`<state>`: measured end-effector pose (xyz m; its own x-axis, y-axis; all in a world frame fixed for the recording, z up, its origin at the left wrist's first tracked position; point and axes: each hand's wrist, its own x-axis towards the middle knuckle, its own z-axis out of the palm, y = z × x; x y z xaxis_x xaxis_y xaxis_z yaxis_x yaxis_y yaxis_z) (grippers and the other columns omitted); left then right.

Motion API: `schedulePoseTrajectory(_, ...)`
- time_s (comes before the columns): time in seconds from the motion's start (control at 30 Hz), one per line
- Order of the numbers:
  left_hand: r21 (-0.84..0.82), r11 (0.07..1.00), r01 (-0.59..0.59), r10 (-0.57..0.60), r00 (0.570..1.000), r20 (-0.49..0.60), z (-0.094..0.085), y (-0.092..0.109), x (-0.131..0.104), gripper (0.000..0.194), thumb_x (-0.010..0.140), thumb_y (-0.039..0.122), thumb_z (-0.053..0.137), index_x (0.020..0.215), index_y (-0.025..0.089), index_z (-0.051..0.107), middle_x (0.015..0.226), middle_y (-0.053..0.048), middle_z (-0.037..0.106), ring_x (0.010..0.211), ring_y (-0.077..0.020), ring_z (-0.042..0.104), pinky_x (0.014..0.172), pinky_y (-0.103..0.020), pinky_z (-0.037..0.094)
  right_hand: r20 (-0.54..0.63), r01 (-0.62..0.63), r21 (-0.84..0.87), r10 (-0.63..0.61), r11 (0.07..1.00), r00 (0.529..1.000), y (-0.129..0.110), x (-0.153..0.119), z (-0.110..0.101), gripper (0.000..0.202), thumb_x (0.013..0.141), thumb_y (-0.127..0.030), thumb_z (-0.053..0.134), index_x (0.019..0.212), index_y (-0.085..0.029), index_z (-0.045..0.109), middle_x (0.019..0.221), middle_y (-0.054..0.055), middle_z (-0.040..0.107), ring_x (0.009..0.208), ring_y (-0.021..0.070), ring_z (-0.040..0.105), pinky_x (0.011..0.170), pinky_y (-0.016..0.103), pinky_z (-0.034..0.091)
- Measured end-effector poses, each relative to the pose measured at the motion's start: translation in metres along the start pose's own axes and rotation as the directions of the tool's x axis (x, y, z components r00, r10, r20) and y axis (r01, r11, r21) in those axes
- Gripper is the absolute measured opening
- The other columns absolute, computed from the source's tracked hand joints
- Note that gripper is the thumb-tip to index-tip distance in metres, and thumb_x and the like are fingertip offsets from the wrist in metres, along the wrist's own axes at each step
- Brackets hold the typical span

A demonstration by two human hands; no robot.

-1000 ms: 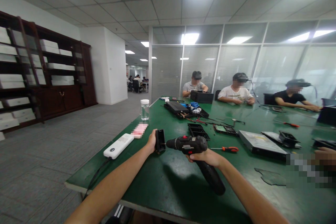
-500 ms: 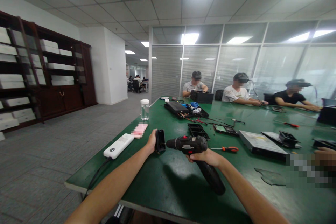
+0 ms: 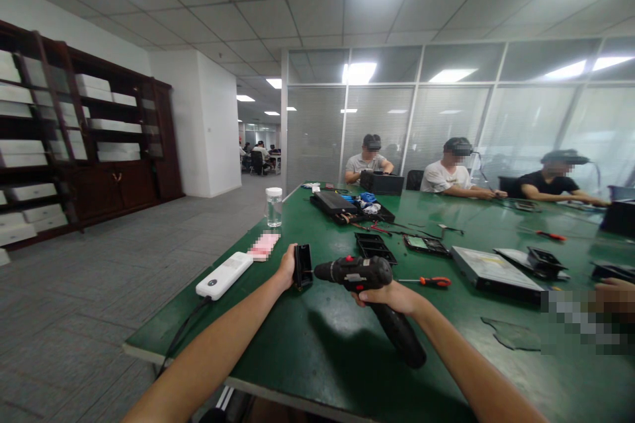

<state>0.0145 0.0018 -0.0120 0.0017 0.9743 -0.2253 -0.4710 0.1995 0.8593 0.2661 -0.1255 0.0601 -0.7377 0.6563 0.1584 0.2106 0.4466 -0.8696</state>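
At a green table point(image 3: 307, 350), the left hand point(image 3: 287, 267) is clamped on a small black part point(image 3: 302, 266) stood on edge; the right hand point(image 3: 391, 296), fingers wrapped tight, grips a black cordless drill point(image 3: 370, 287), its nose just beside the part; a red-handled screwdriver point(image 3: 426, 281) lies near; three people sit well apart at the far side.

Green table point(image 3: 307, 344), long, worn patch near right edge. On it: white power bank point(image 3: 223, 275) with cable at left edge, clear jar point(image 3: 273, 206) beyond, red-handled screwdriver point(image 3: 426, 281) mid-table, black tray point(image 3: 375, 247), circuit board point(image 3: 426, 245), flat silver drive point(image 3: 493, 270), black boxes point(image 3: 342, 205) farther back.
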Motion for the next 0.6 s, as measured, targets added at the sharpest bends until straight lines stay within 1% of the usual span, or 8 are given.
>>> schedulePoseTrajectory(0.13,0.008,1.0,-0.003,0.003,1.0,-0.001,-0.001,-0.0002,0.0014,0.037,0.068,0.054,0.047,0.065,0.017,0.051,0.052,-0.001,0.05,0.045,-0.0159,0.049,0.047,-0.029,0.042,0.01,-0.001,0.019,0.001,1.0,1.0,-0.0007,0.0003,0.0001,0.027,0.08,-0.039,0.054,0.079,-0.013,0.056,0.073,0.003,0.052,0.072,0.0144,0.049,0.074,0.029,0.04)
schedulePoseTrajectory(0.27,-0.005,1.0,0.002,-0.002,1.0,-0.001,-0.0012,0.0,0.0008,0.037,0.068,0.054,0.049,0.066,0.017,0.052,0.053,-0.001,0.051,0.046,-0.0162,0.05,0.047,-0.029,0.042,-0.005,-0.011,0.054,0.011,0.998,1.0,0.0007,0.0003,0.0003,0.026,0.078,-0.038,0.056,0.083,-0.013,0.055,0.074,0.002,0.052,0.072,0.0144,0.049,0.073,0.029,0.04)
schedulePoseTrajectory(0.37,-0.016,1.0,0.0,0.001,1.0,0.008,-0.0001,0.0006,-0.001,0.036,0.067,0.053,0.049,0.066,0.017,0.052,0.053,-0.001,0.051,0.046,-0.016,0.05,0.047,-0.029,0.042,-0.005,-0.019,0.033,0.02,0.999,1.0,0.0019,-0.0001,0.0,0.026,0.078,-0.039,0.056,0.082,-0.013,0.056,0.074,0.003,0.052,0.073,0.0146,0.049,0.074,0.029,0.04)
schedulePoseTrajectory(0.47,-0.017,1.0,0.014,-0.014,1.0,-0.001,0.001,0.0017,-0.0029,0.037,0.068,0.054,0.049,0.066,0.017,0.052,0.053,-0.001,0.05,0.046,-0.016,0.05,0.047,-0.029,0.042,-0.005,-0.015,0.008,0.015,1.0,1.0,0.0019,-0.0004,-0.0002,0.027,0.079,-0.039,0.055,0.08,-0.012,0.057,0.074,0.003,0.053,0.073,0.0146,0.049,0.075,0.03,0.04)
schedulePoseTrajectory(0.6,-0.012,1.0,0.003,-0.003,1.0,-0.009,0.001,0.0027,-0.0037,0.036,0.068,0.053,0.049,0.067,0.017,0.053,0.053,-0.001,0.051,0.047,-0.0163,0.05,0.047,-0.029,0.042,0.009,-0.004,0.004,0.004,1.0,1.0,0.0003,-0.0002,-0.0001,0.026,0.08,-0.038,0.054,0.079,-0.012,0.057,0.074,0.002,0.053,0.073,0.0143,0.049,0.075,0.029,0.04)
